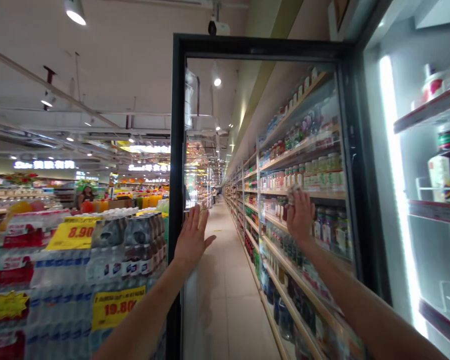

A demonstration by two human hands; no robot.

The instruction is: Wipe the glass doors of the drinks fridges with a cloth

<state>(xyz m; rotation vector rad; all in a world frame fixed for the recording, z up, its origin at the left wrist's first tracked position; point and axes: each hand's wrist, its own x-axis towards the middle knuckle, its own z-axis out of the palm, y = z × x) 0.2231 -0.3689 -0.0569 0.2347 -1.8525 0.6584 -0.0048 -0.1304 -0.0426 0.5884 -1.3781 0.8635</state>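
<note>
An open glass cooler door (262, 150) with a black frame stands in front of me, swung out into the aisle. My left hand (193, 237) lies flat against the glass near the door's left edge, fingers stretched upward. My right hand (300, 215) is pressed on the glass farther right, closed on a small crumpled whitish cloth (294, 191) that shows above the fingers. Through the glass I see the aisle and shelves of bottled drinks.
The lit cooler interior (427, 200) with shelves of bottles is at the right. Stacked packs of bottled water (108, 260) with yellow price signs stand at the left. A tiled aisle (225, 280) runs ahead between shelving. A person (85, 196) stands far off at the left.
</note>
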